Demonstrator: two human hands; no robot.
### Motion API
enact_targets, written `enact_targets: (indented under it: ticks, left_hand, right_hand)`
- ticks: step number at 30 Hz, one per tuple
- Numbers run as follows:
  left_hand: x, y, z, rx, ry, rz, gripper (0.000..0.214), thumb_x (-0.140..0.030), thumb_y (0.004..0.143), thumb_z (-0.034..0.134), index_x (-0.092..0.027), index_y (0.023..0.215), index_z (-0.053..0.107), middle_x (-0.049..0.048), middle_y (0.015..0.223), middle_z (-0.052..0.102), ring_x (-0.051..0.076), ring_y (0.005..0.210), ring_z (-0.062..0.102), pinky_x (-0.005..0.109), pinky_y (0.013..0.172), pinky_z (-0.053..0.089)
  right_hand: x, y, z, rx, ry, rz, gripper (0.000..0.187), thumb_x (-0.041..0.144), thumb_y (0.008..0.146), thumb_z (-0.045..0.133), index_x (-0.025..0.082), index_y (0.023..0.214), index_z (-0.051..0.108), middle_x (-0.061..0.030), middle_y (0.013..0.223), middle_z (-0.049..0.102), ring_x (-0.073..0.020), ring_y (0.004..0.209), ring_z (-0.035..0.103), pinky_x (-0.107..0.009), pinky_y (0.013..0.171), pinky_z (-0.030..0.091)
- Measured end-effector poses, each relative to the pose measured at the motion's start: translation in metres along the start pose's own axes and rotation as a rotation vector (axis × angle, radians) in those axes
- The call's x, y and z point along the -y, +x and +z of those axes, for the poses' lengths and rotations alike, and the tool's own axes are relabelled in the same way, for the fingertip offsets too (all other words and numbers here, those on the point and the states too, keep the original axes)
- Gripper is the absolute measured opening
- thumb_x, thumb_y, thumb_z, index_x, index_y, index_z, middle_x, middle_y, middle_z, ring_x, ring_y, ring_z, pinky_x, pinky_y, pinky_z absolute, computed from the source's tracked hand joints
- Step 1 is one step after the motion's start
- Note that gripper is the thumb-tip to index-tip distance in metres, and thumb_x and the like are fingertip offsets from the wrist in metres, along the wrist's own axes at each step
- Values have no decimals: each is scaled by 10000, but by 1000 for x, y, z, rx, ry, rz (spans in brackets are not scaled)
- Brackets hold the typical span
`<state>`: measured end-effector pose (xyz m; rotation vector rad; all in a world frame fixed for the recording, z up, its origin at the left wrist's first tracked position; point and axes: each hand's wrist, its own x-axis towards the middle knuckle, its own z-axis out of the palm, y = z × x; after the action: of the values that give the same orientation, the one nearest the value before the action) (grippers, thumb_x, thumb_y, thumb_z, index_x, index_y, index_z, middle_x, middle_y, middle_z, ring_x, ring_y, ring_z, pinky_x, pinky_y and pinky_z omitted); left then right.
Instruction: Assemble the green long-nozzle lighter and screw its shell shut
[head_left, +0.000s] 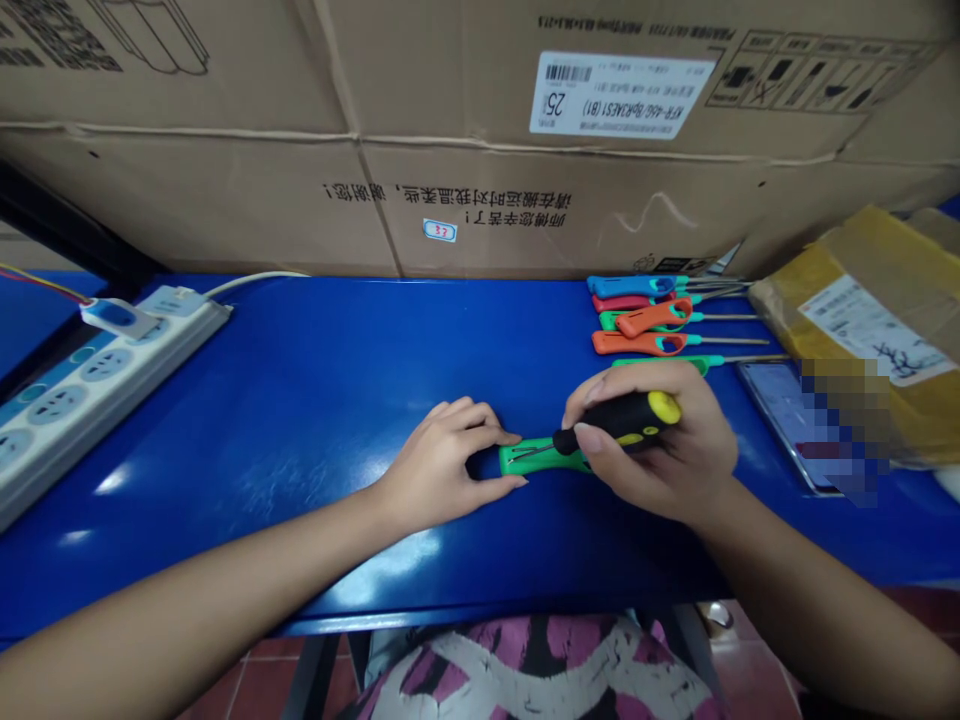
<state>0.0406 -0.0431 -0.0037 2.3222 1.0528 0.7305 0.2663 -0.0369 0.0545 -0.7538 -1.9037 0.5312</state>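
Blue desk (pixel 300 385), working area near its front edge. Green lighter (pixel 527 457) lies flat on the desk between the two hands, butt end toward the left; its other end is hidden behind the right hand.

Left hand (pixel 450 457): palm side down, grip narrow, forefinger at the lighter's far edge and thumb at its near edge, holding the butt end in place. Right hand (pixel 667 450): grip closed round a black-and-yellow screwdriver (pixel 619 420), handle sloping up to the right. Thin shaft points left and down onto the green casing, by its slot; cannot tell how far the tip goes in.

Beyond the right hand, a loose stack of stick lighters, metal stems all toward the right: blue lighter (pixel 631 287) farthest back, then red lighter (pixel 624 302), two orange lighters (pixel 639 343), one of them on top of a green one, and another green nearest, partly covered by the hand.

Right side: phone (pixel 776 415) lying face up, part of its screen pixelated, just beside a yellow-taped parcel (pixel 840 255). Left side: power strip (pixel 82 384) with a white-and-blue plug (pixel 120 317) seated. Behind everything, a large cardboard box (pixel 262 215), its print upside down.
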Motion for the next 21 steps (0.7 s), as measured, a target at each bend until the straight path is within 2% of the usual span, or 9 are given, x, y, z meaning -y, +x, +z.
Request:
enact_targets:
  ticks: [7, 12, 18, 21]
  left_hand:
    - [0, 1, -1, 1, -4, -4, 304, -404, 832, 789, -221, 1070, 740, 34, 943, 675, 209, 867, 609, 369, 800, 437]
    - [-1, 0, -1, 3, -4, -7, 301, -409, 834, 785, -222, 1066, 742, 35, 943, 675, 208, 865, 607, 370, 798, 432]
    - [-1, 0, -1, 7, -4, -2, 293, -407, 844, 778, -212, 1059, 743, 36, 937, 673, 202, 847, 593, 362, 779, 415]
    - [-1, 0, -2, 16, -5, -7, 293, -401, 846, 778, -212, 1066, 742, 33, 938, 671, 199, 848, 587, 357, 774, 411]
  right_hand:
    - [-6, -4, -2, -5, 37, -24, 344, 153, 827, 717, 304, 1101, 573, -1, 859, 699, -176, 681, 702, -324, 588, 575]
    - [-4, -3, -4, -17, 19, -32, 312, 176, 804, 738, 305, 1050, 595, 3, 817, 713, -188, 677, 723, -316, 570, 577]
    - [-2, 0, -2, 61, 35, -73, 297, 185, 822, 721, 299, 1055, 578, 11, 790, 705, -172, 678, 722, -286, 572, 580]
    - [-3, 0, 0, 61, 58, -113, 282, 184, 833, 707, 277, 1062, 571, 11, 774, 693, -158, 661, 707, -270, 570, 574]
